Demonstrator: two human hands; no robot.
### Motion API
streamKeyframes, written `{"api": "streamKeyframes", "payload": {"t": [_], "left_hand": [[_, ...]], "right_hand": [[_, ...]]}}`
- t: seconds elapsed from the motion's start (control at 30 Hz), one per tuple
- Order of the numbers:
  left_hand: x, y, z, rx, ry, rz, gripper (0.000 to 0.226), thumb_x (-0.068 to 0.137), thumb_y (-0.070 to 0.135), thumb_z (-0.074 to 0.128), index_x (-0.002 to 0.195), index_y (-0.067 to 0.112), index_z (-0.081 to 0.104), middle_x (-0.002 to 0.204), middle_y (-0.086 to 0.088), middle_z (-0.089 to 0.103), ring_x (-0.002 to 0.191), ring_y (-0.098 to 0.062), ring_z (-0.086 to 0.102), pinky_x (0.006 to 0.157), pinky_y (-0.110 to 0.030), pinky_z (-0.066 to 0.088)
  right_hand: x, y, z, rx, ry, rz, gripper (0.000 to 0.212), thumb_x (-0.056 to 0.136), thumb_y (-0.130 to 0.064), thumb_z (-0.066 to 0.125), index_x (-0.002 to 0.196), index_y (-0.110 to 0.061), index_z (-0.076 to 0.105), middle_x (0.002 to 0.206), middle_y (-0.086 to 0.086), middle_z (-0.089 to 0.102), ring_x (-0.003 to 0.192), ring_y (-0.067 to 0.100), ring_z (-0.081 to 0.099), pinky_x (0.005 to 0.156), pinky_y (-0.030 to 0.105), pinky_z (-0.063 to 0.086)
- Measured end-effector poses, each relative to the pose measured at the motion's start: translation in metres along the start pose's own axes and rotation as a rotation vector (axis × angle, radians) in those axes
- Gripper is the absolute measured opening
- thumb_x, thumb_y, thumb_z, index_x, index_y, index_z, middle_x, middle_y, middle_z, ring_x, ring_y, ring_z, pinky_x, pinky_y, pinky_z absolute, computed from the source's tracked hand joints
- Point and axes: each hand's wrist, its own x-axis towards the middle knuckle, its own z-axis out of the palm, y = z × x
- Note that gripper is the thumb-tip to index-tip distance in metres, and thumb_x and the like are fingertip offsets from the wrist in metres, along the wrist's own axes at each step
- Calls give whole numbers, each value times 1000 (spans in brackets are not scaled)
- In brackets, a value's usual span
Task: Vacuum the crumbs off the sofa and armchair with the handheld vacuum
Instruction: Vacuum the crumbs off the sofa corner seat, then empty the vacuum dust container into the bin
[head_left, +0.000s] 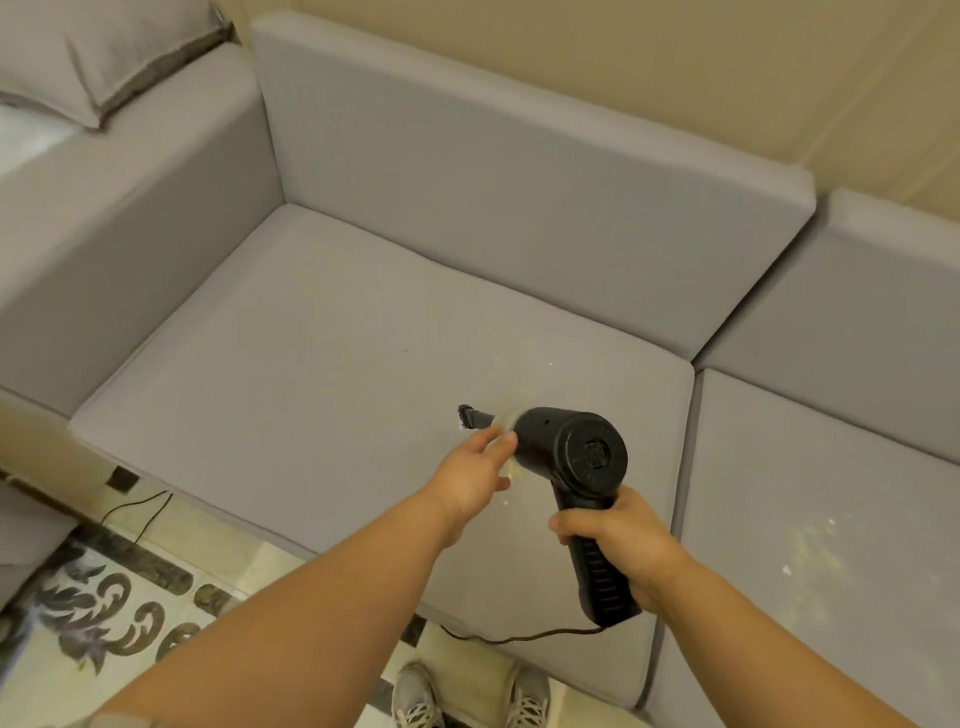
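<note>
Mid-pass on sofa seat cushion (322, 364), centre frame. Right hand (618, 540) wrapped tight round handle of handheld vacuum (566, 452), nozzle tip down on fabric. Left hand (475, 470) loose, fingers relaxed against vacuum's front barrel, gripping nothing far as I can tell. Few crumbs (506, 501) by nozzle; bigger crumb patch (800, 556) lower right, probably next, needs shift rightward.

Right hand (621, 540) grips vacuum (566, 457) handle, lower centre-right. Left hand (475, 475) touches its body, fingers loose. Nozzle (472, 417) on grey sofa (311, 338) seat. Crumbs (800, 551) on right cushion. Cord (519, 638) trails below handle.
</note>
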Motion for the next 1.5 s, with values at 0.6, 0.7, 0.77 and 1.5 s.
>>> {"api": "streamKeyframes", "payload": {"t": [0.6, 0.7, 0.77, 1.5], "left_hand": [[33, -9, 15, 32, 38, -117, 54, 98, 40, 44, 146, 17, 32, 128, -4, 51, 102, -20, 60, 91, -32, 45], [52, 4, 24, -114, 108, -153, 49, 99, 43, 42, 136, 12, 42, 120, -3, 54, 104, -20, 61, 92, -35, 46], [65, 15, 32, -232, 153, -162, 44, 99, 43, 43, 131, 13, 46, 122, -4, 56, 104, -21, 62, 95, -37, 48], [92, 31, 96, -431, 498, -95, 28, 93, 27, 59, 106, 3, 56, 96, -13, 67, 86, -30, 67, 78, -43, 57]], "right_hand": [[7, 16, -49, 300, 115, -60, 25, 73, -1, 70, 97, -2, 65, 70, 16, 64, 63, 25, 65, 70, 40, 56], [14, 19, -67, 379, 56, -33, 29, 62, -8, 70, 90, 0, 67, 74, 20, 64, 63, 26, 65, 68, 38, 57], [19, 23, -78, 381, 8, -21, 38, 57, -11, 69, 93, -1, 66, 75, 20, 65, 65, 27, 65, 69, 37, 57], [61, -6, -105, -686, 431, -335, 100, 79, -30, 75, 157, -21, 13, 163, 2, 14, 152, 23, 6, 124, 47, 3]]}}
